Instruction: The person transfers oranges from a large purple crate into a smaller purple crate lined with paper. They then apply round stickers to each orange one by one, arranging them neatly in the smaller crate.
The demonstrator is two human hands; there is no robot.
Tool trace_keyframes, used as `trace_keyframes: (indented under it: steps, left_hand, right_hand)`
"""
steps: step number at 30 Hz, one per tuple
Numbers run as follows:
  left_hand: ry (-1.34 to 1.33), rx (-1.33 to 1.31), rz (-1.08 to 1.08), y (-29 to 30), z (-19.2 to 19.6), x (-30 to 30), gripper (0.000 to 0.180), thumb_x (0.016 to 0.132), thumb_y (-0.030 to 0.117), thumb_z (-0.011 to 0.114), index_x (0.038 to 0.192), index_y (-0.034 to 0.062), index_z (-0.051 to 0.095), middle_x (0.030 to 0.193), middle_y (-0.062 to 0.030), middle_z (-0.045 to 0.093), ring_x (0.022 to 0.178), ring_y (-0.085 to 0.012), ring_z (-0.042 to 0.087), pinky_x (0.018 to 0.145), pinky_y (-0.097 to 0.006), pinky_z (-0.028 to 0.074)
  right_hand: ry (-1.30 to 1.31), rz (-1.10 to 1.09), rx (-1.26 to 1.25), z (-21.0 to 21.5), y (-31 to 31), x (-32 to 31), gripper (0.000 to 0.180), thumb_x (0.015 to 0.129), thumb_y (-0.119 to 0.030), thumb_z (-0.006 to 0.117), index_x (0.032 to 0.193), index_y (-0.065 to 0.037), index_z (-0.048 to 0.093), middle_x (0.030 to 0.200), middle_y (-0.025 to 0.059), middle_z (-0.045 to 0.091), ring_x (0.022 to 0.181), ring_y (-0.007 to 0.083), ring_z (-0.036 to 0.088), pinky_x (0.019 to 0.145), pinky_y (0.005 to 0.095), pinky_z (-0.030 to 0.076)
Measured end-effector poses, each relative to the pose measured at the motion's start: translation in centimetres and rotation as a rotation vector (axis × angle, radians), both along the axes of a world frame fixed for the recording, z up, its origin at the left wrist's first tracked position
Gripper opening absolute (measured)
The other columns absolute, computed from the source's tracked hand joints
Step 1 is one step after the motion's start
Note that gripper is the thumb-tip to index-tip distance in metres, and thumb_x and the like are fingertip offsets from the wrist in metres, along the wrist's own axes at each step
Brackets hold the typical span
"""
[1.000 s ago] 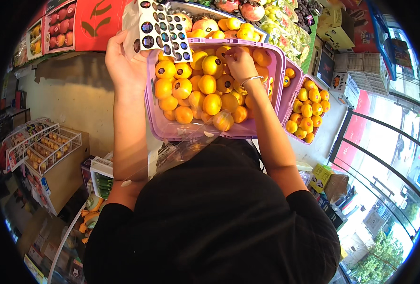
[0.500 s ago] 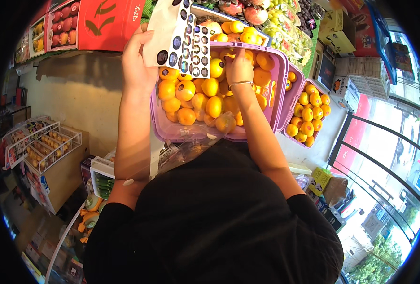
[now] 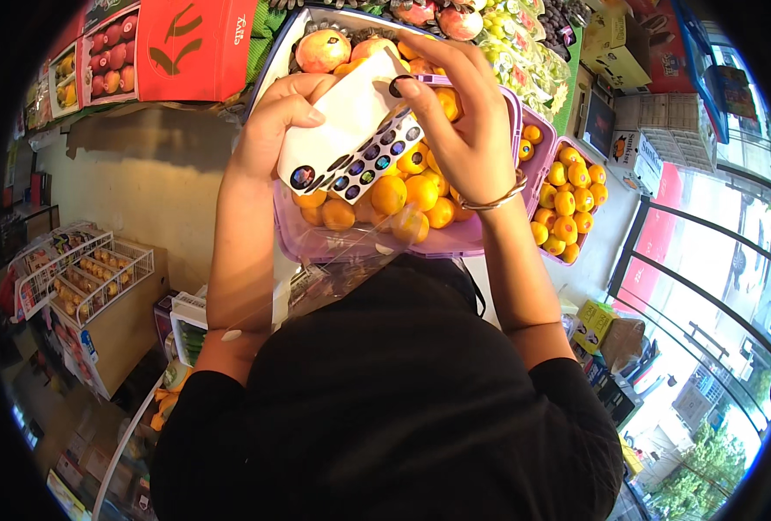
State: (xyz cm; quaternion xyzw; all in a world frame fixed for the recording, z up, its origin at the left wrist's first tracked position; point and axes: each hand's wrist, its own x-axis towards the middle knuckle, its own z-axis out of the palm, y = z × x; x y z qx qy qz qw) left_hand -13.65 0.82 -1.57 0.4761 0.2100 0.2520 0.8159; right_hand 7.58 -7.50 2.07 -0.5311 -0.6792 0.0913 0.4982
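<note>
My left hand (image 3: 274, 130) grips a white sticker sheet (image 3: 344, 111), thumb on top; the sheet is bent, with rows of dark round stickers along its lower part. Over the sheet's right end is my right hand (image 3: 477, 130), wearing a bangle at the wrist. A dark round sticker (image 3: 398, 86) sits at its thumb tip, by the sheet's edge; the other fingers reach out above. Beneath both hands lies a purple basket (image 3: 517, 130) of orange fruit (image 3: 389, 196), partly hidden by hands and sheet. Some of the fruit bears small stickers.
A clear plastic bag (image 3: 351, 278) hangs over the basket's near side. Behind stands a box of pomegranates (image 3: 323, 50), with packed green grapes (image 3: 507, 43) beside it. A second purple basket of orange fruit (image 3: 565, 204) is at the right. A red carton (image 3: 190, 52) stands far left.
My right hand has risen from the fruit in the basket to the sticker sheet. My left hand has drawn the sheet lower and tilted it, uncovering the pomegranates behind.
</note>
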Motion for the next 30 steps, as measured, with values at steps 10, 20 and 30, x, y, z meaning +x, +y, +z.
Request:
trace_keyframes:
  steps: [10,20,30]
  left_hand:
    - [-0.508,-0.595,-0.049,-0.3,-0.4,0.3,0.055,0.075,0.016,0.049,0.12,-0.0169,0.049,0.119,-0.0266,0.06,0.104,-0.0318,0.063,0.096,-0.04,0.048]
    - [-0.39,-0.545,-0.025,-0.9,0.9,0.5,0.06,0.073,0.014,0.049,0.123,-0.0171,0.047,0.113,-0.0243,0.064,0.1,-0.0303,0.066,0.093,-0.038,0.051]
    - [-0.278,-0.307,-0.034,0.5,-0.8,0.0,0.014,0.071,0.014,0.05,0.072,0.0006,0.046,0.092,-0.019,0.062,0.091,-0.0279,0.061,0.079,-0.034,0.055]
  right_hand:
    - [-0.058,0.122,-0.068,0.5,-0.4,1.0,0.023,0.08,-0.013,0.072,0.102,-0.01,0.068,0.081,0.0043,0.065,0.076,0.0209,0.062,0.077,0.034,0.043]
    - [-0.048,0.241,-0.116,1.1,0.0,1.1,0.015,0.081,-0.012,0.07,0.095,-0.007,0.068,0.093,0.0075,0.064,0.088,0.0273,0.058,0.08,0.0373,0.045]
    - [0.394,0.342,-0.465,1.3,-0.6,0.4,0.016,0.086,-0.001,0.063,0.102,0.0,0.063,0.096,0.0027,0.067,0.072,0.0087,0.057,0.069,0.0256,0.049]
